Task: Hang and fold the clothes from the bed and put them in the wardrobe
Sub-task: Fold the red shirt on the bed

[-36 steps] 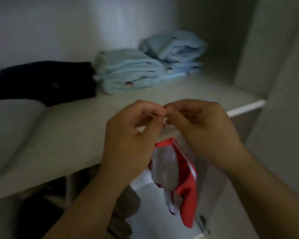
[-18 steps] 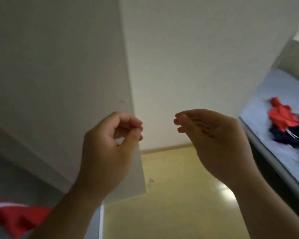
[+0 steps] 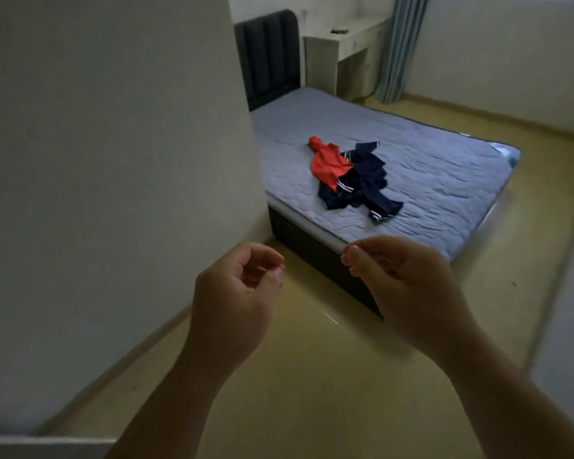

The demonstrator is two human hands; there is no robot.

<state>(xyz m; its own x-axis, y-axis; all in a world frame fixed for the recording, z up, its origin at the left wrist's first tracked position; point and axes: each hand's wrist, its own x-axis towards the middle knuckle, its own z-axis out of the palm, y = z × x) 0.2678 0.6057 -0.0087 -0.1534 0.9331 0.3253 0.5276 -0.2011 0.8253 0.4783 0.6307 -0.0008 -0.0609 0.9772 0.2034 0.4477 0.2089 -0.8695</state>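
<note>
Left hand (image 3: 232, 293) and right hand (image 3: 405, 279) hang loosely curled and empty over the floor (image 3: 312, 385), short of the bed (image 3: 444, 180), on which a red garment (image 3: 328, 164) lies touching a heap of navy garments (image 3: 368, 180). Best practice for the pickup is probably to step to the bedside and lift one piece from the top by its shoulders or waistband, so the heap does not drag along. Wardrobe interior is out of view, and the pale panel (image 3: 113, 160) at left shows no contents.

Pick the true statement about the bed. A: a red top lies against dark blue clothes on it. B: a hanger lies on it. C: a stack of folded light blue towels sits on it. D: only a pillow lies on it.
A: the red top lies touching the dark blue clothes in a loose heap on the bed.
</note>
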